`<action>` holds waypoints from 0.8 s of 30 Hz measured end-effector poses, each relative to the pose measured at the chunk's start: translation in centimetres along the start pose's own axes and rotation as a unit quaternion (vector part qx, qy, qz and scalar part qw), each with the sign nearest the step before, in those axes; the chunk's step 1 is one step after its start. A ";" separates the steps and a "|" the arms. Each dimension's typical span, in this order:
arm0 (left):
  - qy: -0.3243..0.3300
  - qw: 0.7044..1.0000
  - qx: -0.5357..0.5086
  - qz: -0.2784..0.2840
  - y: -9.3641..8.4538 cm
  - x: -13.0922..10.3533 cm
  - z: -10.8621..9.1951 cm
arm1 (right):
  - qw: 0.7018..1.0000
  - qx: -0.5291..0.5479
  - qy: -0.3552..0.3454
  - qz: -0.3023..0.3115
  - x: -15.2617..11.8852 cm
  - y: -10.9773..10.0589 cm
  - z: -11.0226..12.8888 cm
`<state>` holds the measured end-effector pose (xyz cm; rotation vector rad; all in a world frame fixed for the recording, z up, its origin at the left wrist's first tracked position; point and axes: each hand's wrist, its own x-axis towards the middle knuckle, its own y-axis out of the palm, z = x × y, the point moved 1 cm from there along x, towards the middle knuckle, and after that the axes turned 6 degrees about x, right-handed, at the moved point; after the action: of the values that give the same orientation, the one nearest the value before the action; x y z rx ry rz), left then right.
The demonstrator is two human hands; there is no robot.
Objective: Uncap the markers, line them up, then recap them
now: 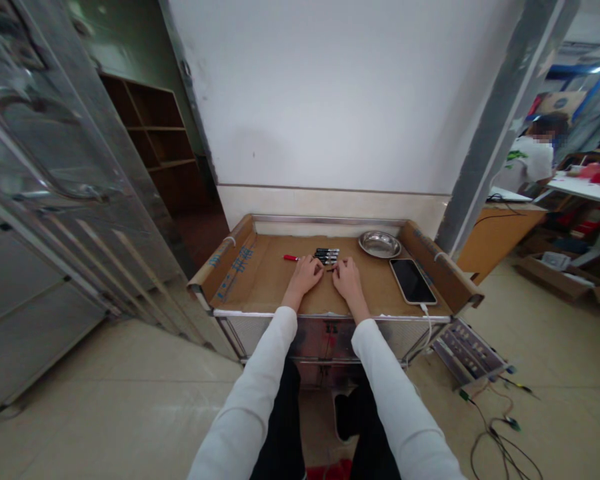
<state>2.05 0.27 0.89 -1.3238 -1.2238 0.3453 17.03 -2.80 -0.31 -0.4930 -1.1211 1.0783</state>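
Black pens [327, 253] by L hand [309, 273] & R hand [347, 275]; both curled, grip unclear.

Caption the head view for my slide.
Left hand and right hand near dark rods, bowl and phone to the right.

one bowl [380, 245], one phone [413, 281] and one red handle [291, 257] show.

Blue characters [237, 265] stand on the cardboard [275, 287] at the left, too blurred to read.
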 end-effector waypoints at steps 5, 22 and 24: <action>0.005 1.000 -0.004 -0.002 -0.2 -0.1 -0.2 | 0.999 -0.035 0.032 -0.018 -0.2 -0.1 0.1; 0.012 0.999 -0.039 0.004 -0.1 0.0 -0.1 | 1.000 0.003 -0.021 0.018 -0.1 0.0 0.1; 0.026 0.998 -0.056 0.004 -0.2 0.0 -0.1 | 0.999 0.027 -0.031 0.021 -0.1 -0.1 0.2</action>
<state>2.05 0.20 1.11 -1.4256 -1.2088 0.2479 16.90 -3.00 -0.16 -0.4443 -1.1372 1.1650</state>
